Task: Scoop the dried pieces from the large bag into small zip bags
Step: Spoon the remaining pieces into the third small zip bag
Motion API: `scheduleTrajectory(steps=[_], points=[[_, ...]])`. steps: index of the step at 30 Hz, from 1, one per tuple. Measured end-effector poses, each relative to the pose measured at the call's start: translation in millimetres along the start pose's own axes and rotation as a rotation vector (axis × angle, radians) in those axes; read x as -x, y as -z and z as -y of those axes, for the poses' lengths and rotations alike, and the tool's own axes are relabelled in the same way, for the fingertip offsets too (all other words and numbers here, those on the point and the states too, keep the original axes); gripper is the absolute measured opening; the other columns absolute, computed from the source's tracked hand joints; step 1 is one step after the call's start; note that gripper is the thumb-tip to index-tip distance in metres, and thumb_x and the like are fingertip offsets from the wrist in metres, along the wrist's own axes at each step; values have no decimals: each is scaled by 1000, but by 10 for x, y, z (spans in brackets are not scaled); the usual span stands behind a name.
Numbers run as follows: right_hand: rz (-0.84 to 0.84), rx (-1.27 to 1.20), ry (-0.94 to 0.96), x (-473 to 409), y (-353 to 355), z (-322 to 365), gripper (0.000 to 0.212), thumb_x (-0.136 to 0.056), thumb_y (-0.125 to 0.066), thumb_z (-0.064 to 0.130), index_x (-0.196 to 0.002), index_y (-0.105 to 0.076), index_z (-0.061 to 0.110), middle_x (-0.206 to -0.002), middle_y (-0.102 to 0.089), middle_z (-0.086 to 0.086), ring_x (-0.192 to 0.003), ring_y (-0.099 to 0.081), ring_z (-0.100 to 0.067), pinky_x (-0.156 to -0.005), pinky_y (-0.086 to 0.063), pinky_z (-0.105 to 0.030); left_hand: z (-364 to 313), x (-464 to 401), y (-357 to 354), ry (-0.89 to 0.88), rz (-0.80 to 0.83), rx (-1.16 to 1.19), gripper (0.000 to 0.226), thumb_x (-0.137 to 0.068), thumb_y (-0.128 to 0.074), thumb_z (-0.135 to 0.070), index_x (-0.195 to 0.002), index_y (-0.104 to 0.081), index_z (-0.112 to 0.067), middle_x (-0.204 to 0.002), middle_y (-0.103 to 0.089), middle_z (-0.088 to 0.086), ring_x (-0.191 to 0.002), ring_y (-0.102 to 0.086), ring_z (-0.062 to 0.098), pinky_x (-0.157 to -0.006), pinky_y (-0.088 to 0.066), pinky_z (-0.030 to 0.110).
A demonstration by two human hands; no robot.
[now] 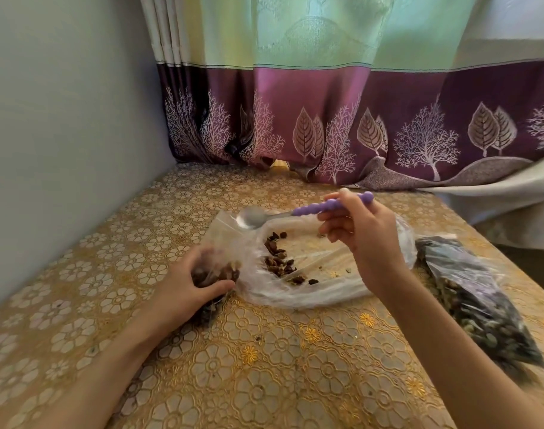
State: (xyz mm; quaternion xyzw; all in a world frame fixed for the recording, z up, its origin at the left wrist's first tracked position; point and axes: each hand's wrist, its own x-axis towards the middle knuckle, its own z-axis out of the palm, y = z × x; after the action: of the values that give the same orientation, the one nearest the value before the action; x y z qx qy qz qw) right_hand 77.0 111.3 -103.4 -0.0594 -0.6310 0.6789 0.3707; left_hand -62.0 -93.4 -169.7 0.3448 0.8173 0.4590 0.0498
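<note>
Forearms come in low from the near edge over the gold floral tablecloth (pixel 264 382). Left hand (pixel 187 289) is curled around a small zip bag (pixel 216 272) part-full of brown pieces, fingers wrapped on the filled section, thumb across the front; the upper part of the bag rises clear and floppy behind the hand, so the grip looks meant to keep it standing with its mouth toward the spoon. Whether the mouth is actually open, can't tell. Just to its right and touching it, the large bag (pixel 310 274) lies flat on the table, opened out wide, nearly spent: the dried pieces (pixel 280 261) are a thin scatter along its left fold, a few crumbs further right. Right hand (pixel 360 233) pinches the purple beaded handle of the spoon (pixel 295 212) between thumb and forefinger, other fingers loosely curled under. Bowl points left, hanging over the far-left edge of the large bag near the small bag's top; it's blurred and looks empty. My read: between scoops, most of the task is done. A filled dark bag (pixel 468 305) lies set aside at right, clear of the work area. Wall (pixel 63 134) left, patterned curtain (pixel 326 119) behind.
</note>
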Motion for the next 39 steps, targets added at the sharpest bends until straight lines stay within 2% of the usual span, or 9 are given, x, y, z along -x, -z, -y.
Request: scheduleTrajectory(steps=[5, 7, 11, 14, 18, 22, 25, 31, 39], points=[[-250, 88, -16, -74, 167, -144, 34, -99, -44, 17, -71, -61, 7, -67, -73, -5, -51, -56, -9, -47, -43, -19, 18, 4, -3, 0, -1, -22, 78, -52, -66, -57, -122, -53, -25, -112, -63, -4, -104, -59, 14, -92, -46, 33], [-280, 202, -28, -81, 225, -223, 35, -98, -46, 18, -67, -62, 13, -59, -70, 3, -53, -58, -9, -50, -45, -21, 18, 5, -4, -6, -7, -19, 77, -52, -66, -57, -121, -54, -24, -110, -64, -4, -103, -59, 14, -93, -47, 35], [-296, 367, -27, -96, 285, -366, 29, -96, -50, 22, -72, -64, 16, -59, -69, 9, -56, -63, -8, -54, -48, -23, 14, 10, -14, -17, -21, -16, 68, -51, -64, -59, -114, -54, -33, -109, -63, -6, -102, -57, 12, -87, -44, 28], [-291, 375, -32, -114, 273, -412, 32, -97, -51, 22, -69, -65, 19, -58, -68, 7, -59, -64, -10, -55, -50, -24, 23, 9, -17, -18, -23, -19, 68, -51, -63, -60, -113, -54, -34, -107, -62, -8, -100, -56, 9, -82, -42, 24], [-207, 273, -164, -105, 251, -431, 51, -98, -49, 19, -52, -72, 23, -66, -70, 3, -65, -63, -13, -59, -52, -24, 28, 7, -17, -28, -30, -25, 63, -55, -65, -55, -113, -54, -33, -102, -60, -15, -95, -54, -1, -74, -38, 12], [-38, 159, -292, -100, 266, -409, 53, -98, -47, 17, -54, -74, 23, -74, -74, 1, -64, -64, -8, -56, -51, -18, 18, 3, -17, -35, -32, -24, 54, -56, -66, -53, -107, -54, -38, -99, -59, -20, -95, -53, -4, -75, -41, 17], [46, 118, -346, -108, 317, -399, 53, -98, -45, 16, -57, -76, 25, -70, -73, 2, -64, -64, -9, -61, -49, -22, 17, 5, -17, -39, -29, -27, 55, -57, -66, -53, -108, -54, -37, -99, -59, -21, -94, -52, -6, -74, -39, 14], [34, 84, -410, -144, 384, -369, 27, -97, -45, 13, -78, -63, 5, -67, -72, -2, -58, -64, -11, -53, -49, -20, 16, 13, -15, -42, -41, -44, 51, -58, -68, -49, -105, -53, -40, -95, -56, -24, -88, -48, -13, -68, -34, 7], [-78, 24, -485, -135, 316, -400, 31, -96, -42, 9, -72, -62, 3, -63, -71, -7, -51, -64, -8, -47, -50, -17, 44, -6, -21, -40, -32, -90, 48, -65, -73, -42, -108, -51, -38, -97, -53, -22, -88, -45, -12, -68, -33, 8]])
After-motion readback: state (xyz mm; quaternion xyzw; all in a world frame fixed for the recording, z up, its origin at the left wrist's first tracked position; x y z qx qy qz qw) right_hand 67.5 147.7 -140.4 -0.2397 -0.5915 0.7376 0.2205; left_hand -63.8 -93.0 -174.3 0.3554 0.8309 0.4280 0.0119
